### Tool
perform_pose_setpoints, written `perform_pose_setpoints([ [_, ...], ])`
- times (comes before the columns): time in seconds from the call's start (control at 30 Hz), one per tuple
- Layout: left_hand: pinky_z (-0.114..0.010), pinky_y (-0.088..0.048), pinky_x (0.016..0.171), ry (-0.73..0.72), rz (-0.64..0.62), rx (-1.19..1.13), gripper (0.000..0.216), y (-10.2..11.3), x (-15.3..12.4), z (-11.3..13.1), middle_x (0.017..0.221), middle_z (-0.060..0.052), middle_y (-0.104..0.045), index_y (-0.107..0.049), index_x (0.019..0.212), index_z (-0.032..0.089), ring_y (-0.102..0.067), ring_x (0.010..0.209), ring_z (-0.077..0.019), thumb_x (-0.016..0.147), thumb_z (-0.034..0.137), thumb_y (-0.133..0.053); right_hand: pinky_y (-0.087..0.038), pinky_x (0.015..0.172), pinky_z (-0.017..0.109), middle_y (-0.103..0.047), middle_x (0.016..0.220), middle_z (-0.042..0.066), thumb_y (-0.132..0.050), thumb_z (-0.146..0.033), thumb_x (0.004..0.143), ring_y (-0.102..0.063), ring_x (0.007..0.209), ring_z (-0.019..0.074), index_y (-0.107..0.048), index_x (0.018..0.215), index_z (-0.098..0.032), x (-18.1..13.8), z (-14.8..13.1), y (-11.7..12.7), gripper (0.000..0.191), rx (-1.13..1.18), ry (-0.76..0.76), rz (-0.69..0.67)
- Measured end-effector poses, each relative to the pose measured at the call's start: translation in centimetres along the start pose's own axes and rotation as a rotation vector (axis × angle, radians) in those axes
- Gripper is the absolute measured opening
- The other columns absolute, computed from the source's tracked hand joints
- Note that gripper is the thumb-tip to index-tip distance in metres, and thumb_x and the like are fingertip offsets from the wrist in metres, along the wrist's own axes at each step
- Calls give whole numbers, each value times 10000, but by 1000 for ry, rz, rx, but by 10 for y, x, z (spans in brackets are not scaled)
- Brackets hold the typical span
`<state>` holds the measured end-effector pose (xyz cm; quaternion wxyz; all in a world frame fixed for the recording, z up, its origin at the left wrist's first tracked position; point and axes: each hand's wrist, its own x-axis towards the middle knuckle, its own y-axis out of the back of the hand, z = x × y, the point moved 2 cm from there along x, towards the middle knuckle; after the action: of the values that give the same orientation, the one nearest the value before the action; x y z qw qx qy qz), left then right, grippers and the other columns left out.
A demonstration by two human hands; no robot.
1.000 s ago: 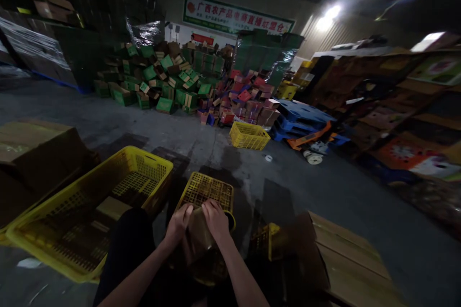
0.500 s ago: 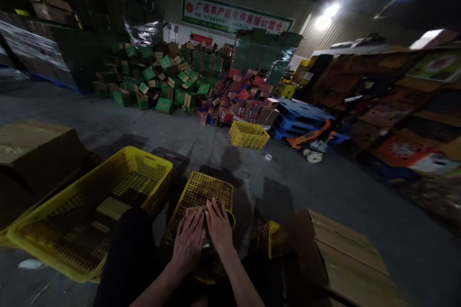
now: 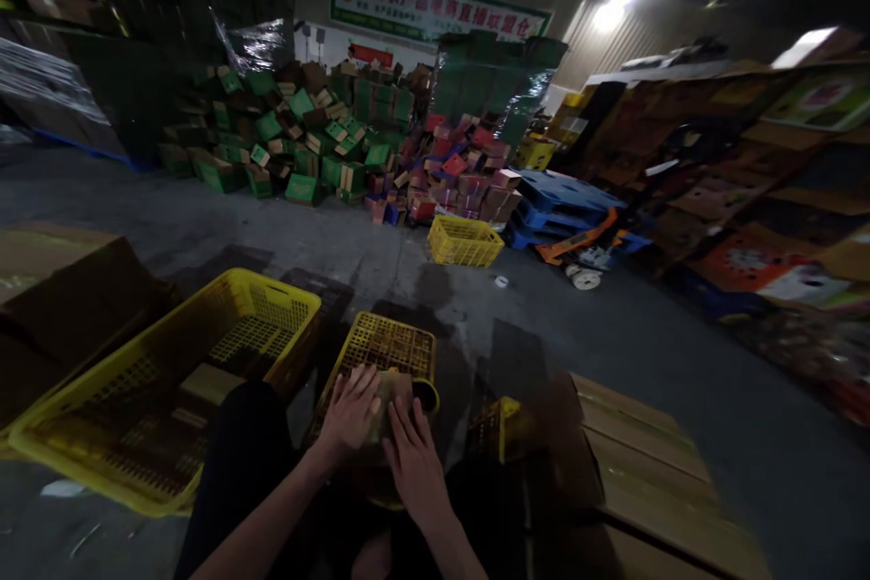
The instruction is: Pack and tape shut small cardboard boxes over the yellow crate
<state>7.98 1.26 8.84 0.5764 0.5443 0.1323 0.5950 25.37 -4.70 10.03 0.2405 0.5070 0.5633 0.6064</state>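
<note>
My left hand [image 3: 350, 412] and my right hand [image 3: 413, 462] lie flat with fingers stretched out on a brown cardboard piece [image 3: 391, 391]. That piece rests on an overturned yellow plastic crate [image 3: 387, 349] right in front of me. The left hand presses the piece's left part, the right hand its near right part. My dark-clothed knee [image 3: 245, 462] is just left of the hands.
A large yellow crate [image 3: 169, 381] with cardboard inside stands at the left, a brown box [image 3: 61, 299] beyond it. Flat cardboard sheets [image 3: 639, 471] are stacked at the right. Another yellow crate [image 3: 464, 241], blue pallets [image 3: 564, 204] and heaps of green and red boxes [image 3: 353, 154] lie farther off.
My hands went from gripping the upright cardboard piece to pressing it down flat on the crate. The right hand has slid nearer to me.
</note>
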Motion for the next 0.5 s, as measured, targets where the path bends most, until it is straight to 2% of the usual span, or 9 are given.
perform_pose_setpoints([
  [0.13, -515, -286, 1226, -73, 44, -86, 383, 6, 1, -10, 1383, -58, -657, -623, 1365, 247, -529, 1374, -224, 1036, 242, -427, -446, 1177, 487, -429, 1585, 15, -529, -281, 1021, -243, 1533, 277, -392, 1559, -253, -3, -5, 4, 555, 85, 62, 13],
  [0.23, -501, -274, 1241, -144, 95, -110, 333, 11, -9, -8, 1292, -40, -713, -664, 1303, 266, -602, 1293, -201, 1039, 267, -461, -459, 1174, 466, -481, 1549, 10, -545, -226, 1008, -289, 1519, 252, -481, 1508, -254, -5, -8, 1, 504, 150, 53, 47],
  [0.37, -485, -315, 1225, -239, 36, -61, 396, 22, -38, 4, 1368, -56, -667, -579, 1411, 251, -569, 1335, -212, 1027, 273, -486, -503, 1142, 432, -542, 1499, 12, -534, -134, 982, -379, 1479, 219, -532, 1469, -272, -13, -11, -5, 506, 219, 15, 129],
  [0.5, -470, -237, 1257, -256, -44, 42, 516, 35, -69, 15, 1504, -79, -547, -435, 1529, 210, -454, 1437, -219, 1020, 276, -486, -542, 1099, 451, -621, 1422, 34, -522, -115, 978, -472, 1423, 233, -592, 1415, -266, -21, -17, -11, 467, 194, -31, 226],
])
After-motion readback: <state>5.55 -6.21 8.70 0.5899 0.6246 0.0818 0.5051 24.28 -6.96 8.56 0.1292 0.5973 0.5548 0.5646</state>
